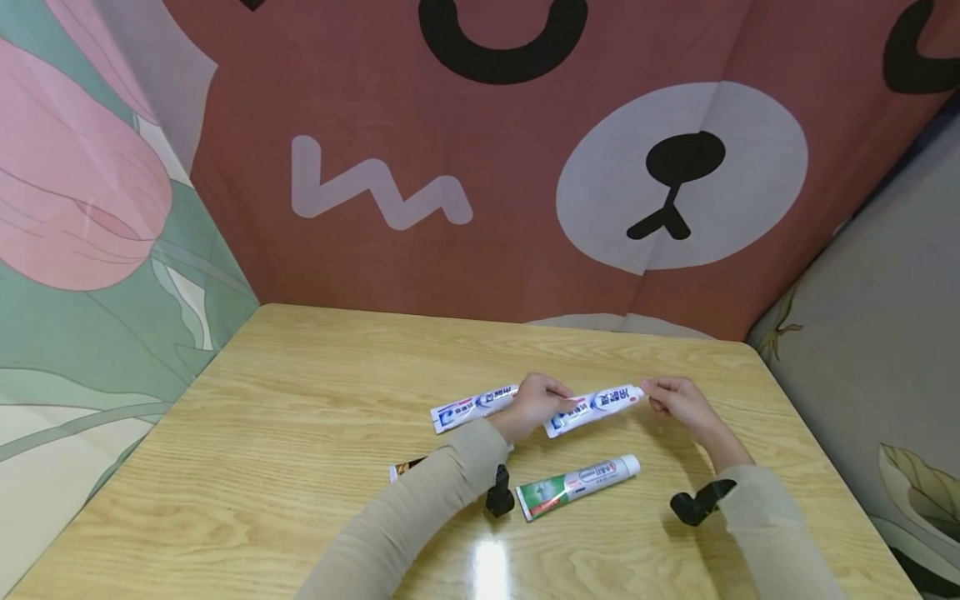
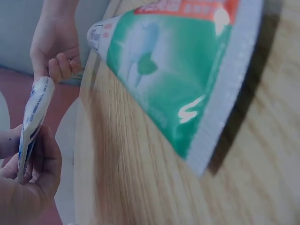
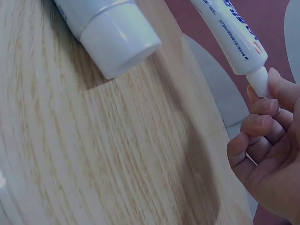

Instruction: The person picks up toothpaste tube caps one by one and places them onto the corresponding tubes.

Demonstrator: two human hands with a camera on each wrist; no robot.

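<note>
A white toothpaste tube [image 1: 600,407] with blue lettering is held above the wooden table between both hands. My left hand [image 1: 538,403] grips its flat crimped end between thumb and fingers. At the other end, my right hand [image 1: 681,403] pinches the small white cap [image 3: 258,83] between thumb and forefinger. A second white and blue toothpaste tube [image 1: 472,410] lies behind the left hand, its cap end hidden. Nearer the front is a green and white toothpaste tube [image 1: 577,487], lying below the held one. The left forearm mostly covers a dark-patterned tube [image 1: 405,470].
The wooden table [image 1: 300,392] meets a red-brown cloth [image 1: 375,275] with a cartoon bear face at its back edge. Flower-patterned cloth [image 1: 82,183] hangs at the left, and a grey one [image 1: 885,333] at the right. Black camera mounts [image 1: 499,493] sit at both wrists.
</note>
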